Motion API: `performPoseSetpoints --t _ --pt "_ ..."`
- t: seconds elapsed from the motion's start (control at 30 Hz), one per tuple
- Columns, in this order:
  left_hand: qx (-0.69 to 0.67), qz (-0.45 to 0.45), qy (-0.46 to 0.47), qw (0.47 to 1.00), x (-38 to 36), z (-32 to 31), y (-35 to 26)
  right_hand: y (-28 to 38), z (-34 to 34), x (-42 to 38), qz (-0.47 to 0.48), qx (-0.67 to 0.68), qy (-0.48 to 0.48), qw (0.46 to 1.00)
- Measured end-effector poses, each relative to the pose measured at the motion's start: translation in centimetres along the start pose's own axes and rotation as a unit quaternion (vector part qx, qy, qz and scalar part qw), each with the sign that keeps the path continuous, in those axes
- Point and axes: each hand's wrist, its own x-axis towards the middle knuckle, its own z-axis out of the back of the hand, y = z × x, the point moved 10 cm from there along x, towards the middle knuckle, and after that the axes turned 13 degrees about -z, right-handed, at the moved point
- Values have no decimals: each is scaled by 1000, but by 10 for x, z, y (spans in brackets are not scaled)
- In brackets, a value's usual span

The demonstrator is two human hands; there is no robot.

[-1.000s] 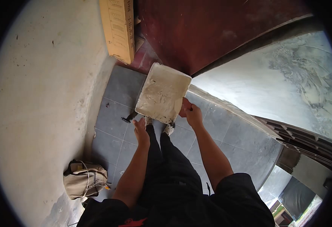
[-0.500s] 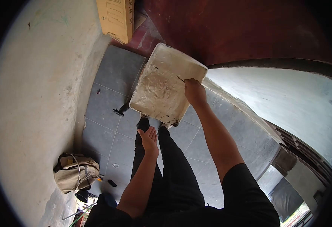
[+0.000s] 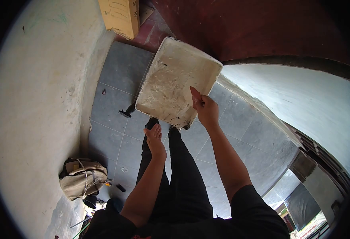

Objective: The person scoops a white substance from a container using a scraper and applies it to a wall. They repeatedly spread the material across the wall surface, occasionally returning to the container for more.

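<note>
Tray [image 3: 171, 81] lengthwise away, tilted up.

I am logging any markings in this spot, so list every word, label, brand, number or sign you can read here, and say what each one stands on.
Tall tan cardboard box against the wall: dark printed lines run along its face, too small and blurred to read.
White paint-caked rectangular tray, gripped at its edge by the right hand: no text visible.
Beige canvas bag on the grey floor tiles: no text visible.
</note>
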Motion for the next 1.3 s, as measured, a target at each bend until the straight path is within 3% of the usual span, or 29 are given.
performPoseSetpoints --t 0.03,0.23,0.47,0.53,0.67,0.73,0.77,0.83,0.9,0.93,1.17,1.27,1.3 --pt "2 10 -6 1000 0 4 4 0 -3 1 -1 0 1 1000" --pt "9 33 -9 999 0 4 14 36 -56 -56 243 -151 29 958" --pt "-11 47 -17 999 4 -3 6 19 -54 -68 204 -85 50 974" --pt "-9 60 -16 998 8 -3 9 -2 -36 -35 83 -40 25 995" --pt "-6 40 -7 999 10 -1 7 21 2 -10 91 -9 -34 995" --pt "-3 41 1 999 9 -2 10 33 25 -5 101 -24 -125 987" --pt "-4 42 1 999 8 -3 12 28 21 -4 100 -25 -125 987" --pt "-1 48 -4 999 4 -2 17 36 -5 -11 193 -119 -136 964" --pt "1 56 -6 998 -1 -4 18 36 -51 -37 248 -234 -67 938" --pt "5 65 -10 998 -4 -3 19 38 -60 -54 286 -224 -60 930" --pt "10 66 -9 998 -5 -2 20 28 -57 -85 253 -110 3 961" --pt "7 62 -11 998 0 -5 18 4 -35 -37 88 -15 -7 996" --pt "5 57 -8 998 1 -6 19 10 -22 -25 80 -10 -20 997"
